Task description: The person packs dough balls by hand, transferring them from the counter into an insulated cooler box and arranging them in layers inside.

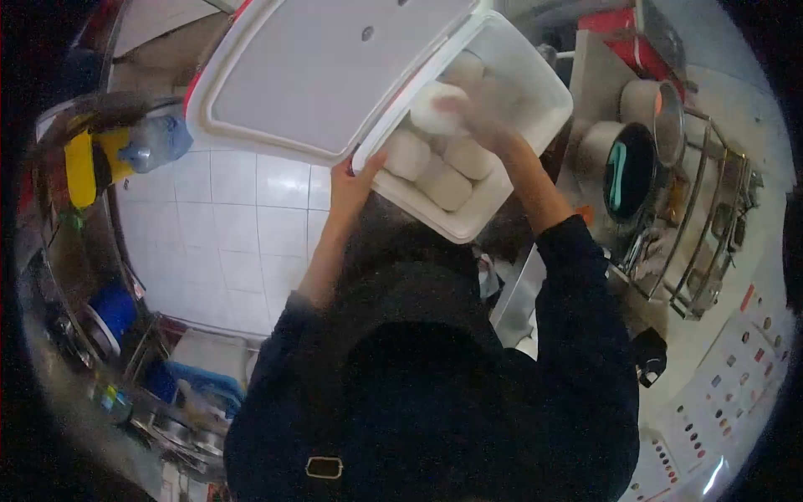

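A white plastic box point(473, 227) with several pale, rounded lumps that look like dough balls point(446, 186) is in front of me. Its lid point(288, 79) is swung up to the left. My left hand point(355, 188) grips the box's near left edge, thumb at the rim and fingers largely hidden. Inside the box, my right hand point(481, 121) is smeared by motion. It is at a whiter round lump point(435, 107), and whether it grips that lump cannot be made out.
Pots point(594, 151) and a wire rack point(698, 217) with utensils are on the right. A clear water bottle point(159, 144) lies at the left by something yellow point(81, 167). White floor tiles point(217, 226) show left of me; a blue crate point(209, 385) is lower left.
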Demonstrator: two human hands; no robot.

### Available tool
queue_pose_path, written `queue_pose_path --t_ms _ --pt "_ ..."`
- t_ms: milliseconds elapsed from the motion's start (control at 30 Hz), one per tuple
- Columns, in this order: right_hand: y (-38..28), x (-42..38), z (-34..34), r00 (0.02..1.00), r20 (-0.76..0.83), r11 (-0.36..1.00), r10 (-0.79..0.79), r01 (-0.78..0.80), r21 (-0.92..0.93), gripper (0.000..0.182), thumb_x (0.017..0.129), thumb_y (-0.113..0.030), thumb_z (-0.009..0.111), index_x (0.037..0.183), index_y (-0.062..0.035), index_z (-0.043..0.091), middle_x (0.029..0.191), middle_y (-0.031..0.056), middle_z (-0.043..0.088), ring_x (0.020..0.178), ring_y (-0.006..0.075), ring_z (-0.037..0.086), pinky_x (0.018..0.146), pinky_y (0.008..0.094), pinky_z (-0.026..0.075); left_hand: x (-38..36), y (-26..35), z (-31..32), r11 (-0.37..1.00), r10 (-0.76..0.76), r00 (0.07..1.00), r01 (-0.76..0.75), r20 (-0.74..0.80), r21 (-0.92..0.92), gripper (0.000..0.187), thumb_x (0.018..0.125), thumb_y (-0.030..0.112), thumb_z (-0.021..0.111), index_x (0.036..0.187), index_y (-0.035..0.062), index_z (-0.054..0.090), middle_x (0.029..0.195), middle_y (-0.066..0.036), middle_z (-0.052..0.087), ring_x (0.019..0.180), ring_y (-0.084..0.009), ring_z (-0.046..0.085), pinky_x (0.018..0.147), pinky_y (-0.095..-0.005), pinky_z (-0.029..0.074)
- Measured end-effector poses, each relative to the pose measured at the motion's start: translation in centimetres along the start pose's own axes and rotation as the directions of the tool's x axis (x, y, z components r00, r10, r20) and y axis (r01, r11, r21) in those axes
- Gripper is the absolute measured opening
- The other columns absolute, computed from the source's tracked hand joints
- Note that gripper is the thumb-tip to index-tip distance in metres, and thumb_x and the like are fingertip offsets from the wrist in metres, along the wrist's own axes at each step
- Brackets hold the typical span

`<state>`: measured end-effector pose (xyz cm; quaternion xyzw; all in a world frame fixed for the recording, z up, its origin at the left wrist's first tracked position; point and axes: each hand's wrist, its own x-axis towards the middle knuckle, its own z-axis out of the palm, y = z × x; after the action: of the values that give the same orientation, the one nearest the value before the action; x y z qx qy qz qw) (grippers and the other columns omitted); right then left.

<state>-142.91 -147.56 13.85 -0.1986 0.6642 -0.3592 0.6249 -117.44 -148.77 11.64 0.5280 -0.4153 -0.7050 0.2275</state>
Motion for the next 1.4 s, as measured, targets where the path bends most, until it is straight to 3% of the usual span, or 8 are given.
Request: queue_pose_path --t_ms 67,267,600,667,733,900,1233,1400 --pt "3.6 2.2 -0.9 0.997 0.067 0.995 -0.024 0.017 0.097 0.064 0.071 -0.03 0.074 0.122 -0.0022 0.049 0.111 0.0085 0.057 0.103 0.0203 0.053 0.088 0.0318 0.042 0.3 0.2 0.0 1.0 0.007 1.0 -0.008 -0.022 -0.009 0.036 0.081 0.021 0.07 0.105 -0.0039 0.062 0.092 -0.008 0.065 0.082 -0.0122 0.059 0.074 -0.0259 0.047" --pt "1.4 1.3 -0.7 0.988 0.146 0.956 -0.043 0.083 -0.282 0.064 0.074 -0.033 0.069 0.126 -0.002 0.045 0.119 0.0124 0.053 0.111 0.0244 0.05 0.094 0.0353 0.039 0.3 0.2 -0.3 0.999 0.043 0.999 -0.042 0.033 -0.025 0.044 0.082 0.023 0.068 0.115 -0.0033 0.057 0.107 -0.01 0.063 0.094 -0.0159 0.057 0.085 -0.0287 0.044" --pt "1.8 3.0 1.1 0.986 0.13 0.481 -0.103 0.164 -0.861 0.087 0.062 -0.053 0.074 0.124 0.0017 0.047 0.116 0.0221 0.056 0.106 0.0356 0.055 0.091 0.0386 0.043 0.9 -0.5 -0.7 0.989 0.014 0.999 -0.018 0.032 0.146 0.041 0.083 0.026 0.067 0.112 -0.0018 0.059 0.1 -0.011 0.065 0.091 -0.0168 0.059 0.083 -0.0299 0.045" --pt "-1.4 4.3 0.0 0.932 0.185 0.252 0.311 0.107 -0.962 0.084 0.068 -0.058 0.068 0.127 -0.0031 0.045 0.113 0.0201 0.058 0.104 0.0321 0.056 0.09 0.0381 0.044 0.7 -0.2 -0.8 0.997 -0.045 0.997 0.041 0.059 0.069 0.041 0.083 0.025 0.067 0.113 -0.0015 0.059 0.101 -0.011 0.065 0.092 -0.0164 0.059 0.083 -0.0294 0.045" --pt "-2.3 3.4 -0.9 0.917 0.199 0.251 0.346 0.114 -0.961 0.086 0.066 -0.057 0.07 0.128 -0.0035 0.044 0.114 0.021 0.057 0.106 0.0326 0.055 0.091 0.0387 0.043 0.6 0.5 -0.6 0.999 -0.035 0.997 0.032 0.075 0.04 0.04 0.084 0.025 0.066 0.114 -0.0013 0.059 0.101 -0.01 0.064 0.092 -0.0159 0.058 0.083 -0.0288 0.045" --pt "2.0 2.1 0.3 0.976 0.211 0.351 -0.053 0.217 -0.911 0.078 0.07 -0.053 0.068 0.129 -0.0064 0.045 0.119 0.0189 0.053 0.11 0.0318 0.052 0.094 0.0386 0.041 0.5 0.5 -0.6 0.997 0.037 0.997 -0.042 0.071 0.067 0.039 0.085 0.024 0.066 0.114 -0.0015 0.059 0.102 -0.009 0.064 0.093 -0.0143 0.058 0.083 -0.0275 0.045" --pt "1.9 1.7 0.6 0.929 0.253 0.532 -0.272 0.364 -0.765 0.053 0.084 -0.043 0.06 0.126 -0.0118 0.05 0.125 0.0144 0.05 0.115 0.0285 0.048 0.099 0.0375 0.038 1.0 0.0 -1.1 0.985 -0.025 0.992 0.004 0.122 0.171 0.046 0.085 0.033 0.064 0.114 -0.0024 0.058 0.104 -0.011 0.064 0.094 -0.0168 0.058 0.085 -0.029 0.043" --pt "9.3 6.7 -1.3 0.806 0.437 0.288 -0.399 0.563 -0.775 0.039 0.09 -0.032 0.051 0.123 -0.0096 0.053 0.127 0.015 0.051 0.115 0.0334 0.048 0.101 0.0385 0.035 1.4 0.1 -1.1 0.97 0.057 0.985 -0.093 0.162 0.223 0.052 0.084 0.036 0.064 0.118 -0.003 0.055 0.112 -0.015 0.061 0.101 -0.0222 0.056 0.089 -0.0318 0.042"
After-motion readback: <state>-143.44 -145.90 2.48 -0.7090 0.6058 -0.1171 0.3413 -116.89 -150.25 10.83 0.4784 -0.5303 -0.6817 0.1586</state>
